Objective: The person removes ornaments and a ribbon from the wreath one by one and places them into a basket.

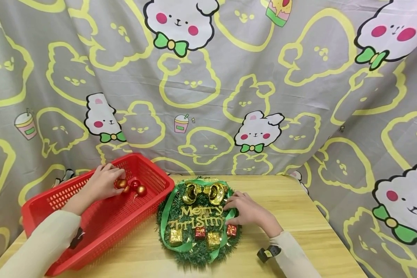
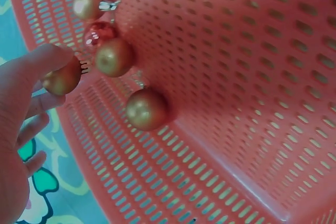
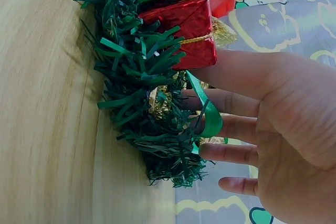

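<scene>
My left hand [image 1: 104, 181] reaches into the red plastic basket [image 1: 166, 181] and pinches a gold Christmas bauble [image 2: 63, 80] between thumb and fingers. Beside it in the basket lie a shiny red bauble [image 2: 98, 35] and several more matte gold baubles [image 2: 147, 109]. On the table, a green Christmas wreath [image 1: 194, 255] carries gold bells [image 1: 216, 194], gold "Merry Christmas" lettering [image 1: 201, 221], small wrapped gift boxes [image 3: 191, 32] and a green ribbon [image 3: 210, 119]. My right hand [image 1: 244, 210] rests at the wreath's right edge, its fingers extended against the greenery and ribbon.
The wooden table [image 1: 299, 239] bears the wreath, with the basket close on its left. Behind the table hangs a grey curtain [image 1: 201, 116] with rabbit and yellow outline prints. A black wrist strap [image 1: 269, 253] is on the right sleeve.
</scene>
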`<state>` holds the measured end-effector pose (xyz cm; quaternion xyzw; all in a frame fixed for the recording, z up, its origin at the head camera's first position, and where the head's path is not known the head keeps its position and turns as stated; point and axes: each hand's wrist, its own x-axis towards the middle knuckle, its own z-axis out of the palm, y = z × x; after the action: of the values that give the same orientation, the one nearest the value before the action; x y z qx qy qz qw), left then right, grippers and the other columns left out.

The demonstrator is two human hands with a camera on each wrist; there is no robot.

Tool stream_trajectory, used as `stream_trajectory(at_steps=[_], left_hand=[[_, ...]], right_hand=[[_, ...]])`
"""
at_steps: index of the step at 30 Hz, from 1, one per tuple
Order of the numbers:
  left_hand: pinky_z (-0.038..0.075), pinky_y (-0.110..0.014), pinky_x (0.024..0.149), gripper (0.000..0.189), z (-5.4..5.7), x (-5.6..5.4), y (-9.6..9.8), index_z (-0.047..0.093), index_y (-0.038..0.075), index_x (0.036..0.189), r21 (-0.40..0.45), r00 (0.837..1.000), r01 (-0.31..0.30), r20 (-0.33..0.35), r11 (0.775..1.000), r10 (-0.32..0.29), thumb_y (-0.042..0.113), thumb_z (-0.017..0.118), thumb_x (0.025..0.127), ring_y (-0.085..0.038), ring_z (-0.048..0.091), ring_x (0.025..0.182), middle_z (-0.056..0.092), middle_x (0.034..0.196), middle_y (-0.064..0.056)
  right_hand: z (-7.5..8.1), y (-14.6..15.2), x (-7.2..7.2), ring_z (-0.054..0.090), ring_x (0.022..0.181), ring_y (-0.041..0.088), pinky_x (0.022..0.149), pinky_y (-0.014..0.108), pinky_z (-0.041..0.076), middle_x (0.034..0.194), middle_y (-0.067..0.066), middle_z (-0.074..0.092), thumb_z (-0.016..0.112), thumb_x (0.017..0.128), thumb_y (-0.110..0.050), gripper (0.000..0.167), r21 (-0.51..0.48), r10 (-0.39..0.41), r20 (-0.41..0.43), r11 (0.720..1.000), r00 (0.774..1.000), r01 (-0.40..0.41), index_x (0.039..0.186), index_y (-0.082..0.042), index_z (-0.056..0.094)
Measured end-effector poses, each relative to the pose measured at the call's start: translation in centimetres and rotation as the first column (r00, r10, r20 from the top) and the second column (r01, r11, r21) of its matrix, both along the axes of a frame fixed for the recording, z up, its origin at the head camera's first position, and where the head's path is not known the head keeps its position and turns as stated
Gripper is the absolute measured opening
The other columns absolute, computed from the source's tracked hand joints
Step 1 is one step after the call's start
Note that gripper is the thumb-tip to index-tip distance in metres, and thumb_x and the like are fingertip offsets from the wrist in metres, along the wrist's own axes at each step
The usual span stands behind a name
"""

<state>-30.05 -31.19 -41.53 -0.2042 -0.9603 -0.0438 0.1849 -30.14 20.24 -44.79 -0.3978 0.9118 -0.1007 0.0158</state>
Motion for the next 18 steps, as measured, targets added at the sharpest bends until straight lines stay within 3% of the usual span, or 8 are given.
stream_trajectory(at_steps=[18], left_hand=[[0.041,-0.059,0.087,0.043,-1.6,0.2,-0.5,0.069,0.008,0.099,-0.047,0.999,-0.008,0.031,0.999,0.009,0.024,0.093,0.067,-0.030,0.054,0.093,0.073,0.091,-0.005]], right_hand=[[-0.3,-0.3,0.1,0.053,0.116,0.021,0.099,0.047,0.040,0.122,0.000,0.070,0.077,0.087,-0.047,0.041,-0.008,-0.018,-0.006,1.000,1.000,0.017,0.116,-0.018,0.077]])
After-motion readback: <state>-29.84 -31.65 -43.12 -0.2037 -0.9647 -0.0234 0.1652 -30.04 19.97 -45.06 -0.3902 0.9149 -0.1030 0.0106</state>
